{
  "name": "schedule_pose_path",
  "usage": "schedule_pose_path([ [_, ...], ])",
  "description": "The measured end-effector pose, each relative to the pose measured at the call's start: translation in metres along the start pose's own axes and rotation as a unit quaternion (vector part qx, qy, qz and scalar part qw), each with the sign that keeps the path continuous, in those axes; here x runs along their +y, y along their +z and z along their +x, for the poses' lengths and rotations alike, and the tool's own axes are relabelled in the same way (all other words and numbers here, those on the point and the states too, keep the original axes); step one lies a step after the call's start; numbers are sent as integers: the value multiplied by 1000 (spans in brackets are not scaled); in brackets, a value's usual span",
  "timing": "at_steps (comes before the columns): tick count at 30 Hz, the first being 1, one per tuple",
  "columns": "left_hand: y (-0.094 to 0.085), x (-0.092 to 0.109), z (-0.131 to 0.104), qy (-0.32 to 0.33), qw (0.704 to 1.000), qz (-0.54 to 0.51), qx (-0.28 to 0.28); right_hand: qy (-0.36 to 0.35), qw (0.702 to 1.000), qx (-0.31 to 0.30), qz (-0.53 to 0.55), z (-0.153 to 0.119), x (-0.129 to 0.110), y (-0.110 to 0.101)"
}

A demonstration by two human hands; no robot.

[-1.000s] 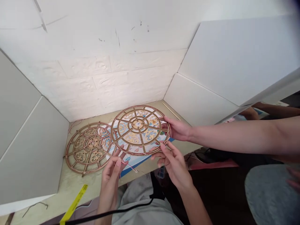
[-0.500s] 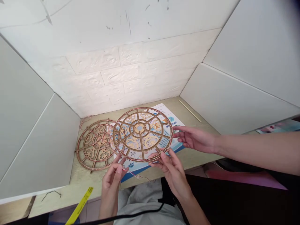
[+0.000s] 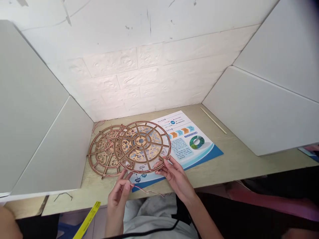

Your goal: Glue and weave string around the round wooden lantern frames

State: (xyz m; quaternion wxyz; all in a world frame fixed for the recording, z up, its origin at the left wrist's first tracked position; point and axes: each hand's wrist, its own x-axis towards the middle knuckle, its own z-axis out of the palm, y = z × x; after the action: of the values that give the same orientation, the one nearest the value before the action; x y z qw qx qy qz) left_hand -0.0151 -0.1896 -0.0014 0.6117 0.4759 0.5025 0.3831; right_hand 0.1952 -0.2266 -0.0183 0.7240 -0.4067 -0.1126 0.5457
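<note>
A round openwork wooden disc (image 3: pixel 141 141) with scroll patterns is tilted above the table, a thin red wire running along its rim. My right hand (image 3: pixel 174 174) grips its lower right edge between thumb and fingers. My left hand (image 3: pixel 121 191) pinches the thin red wire (image 3: pixel 143 190) near the disc's lower left edge; the wire's loose end hangs off to the right. Behind and left, a second similar disc (image 3: pixel 102 156) lies on the table, partly covered by the first.
A printed sheet (image 3: pixel 184 146) lies under the discs on the table (image 3: pixel 216 166). A thin stick (image 3: pixel 213 120) rests at the right. White panels (image 3: pixel 264 109) stand on both sides. A black wire piece (image 3: pixel 63 194) and a yellow strip (image 3: pixel 87 220) are lower left.
The other person's arm at the right has withdrawn from the disc. The held disc has moved left and down, over more of the second one, uncovering the sheet. The view has shifted.
</note>
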Motion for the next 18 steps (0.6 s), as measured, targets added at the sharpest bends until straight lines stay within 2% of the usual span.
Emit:
schedule_pose_path([
  [3, -12, 6, 2, 16, 999, 34, -1, -2, 1000, 1, 7, 3, 1, -2],
  [5, -25, 16, 7, 49, 996, 73, 34, -7, 1000, -4, 10, 5, -1, -2],
  [8, -51, 31, 23, 148, 965, 185, 113, -20, 1000, -19, 9, 7, -10, -1],
  [9, -60, 33, 30, 180, 950, 228, 113, -25, 999, -24, 8, 8, -14, 0],
  [11, -73, 33, 45, 187, 941, 277, 52, -35, 999, -33, 6, 11, -22, 2],
  [13, -79, 25, 55, 171, 933, 318, 2, -44, 998, -43, 3, 16, -32, 7],
  [15, -78, 14, 59, 181, 903, 389, -31, -53, 997, -55, 1, 21, -43, 16],
  [18, -68, -3, 54, 209, 854, 475, -42, -68, 994, -80, -1, 28, -64, 38],
])
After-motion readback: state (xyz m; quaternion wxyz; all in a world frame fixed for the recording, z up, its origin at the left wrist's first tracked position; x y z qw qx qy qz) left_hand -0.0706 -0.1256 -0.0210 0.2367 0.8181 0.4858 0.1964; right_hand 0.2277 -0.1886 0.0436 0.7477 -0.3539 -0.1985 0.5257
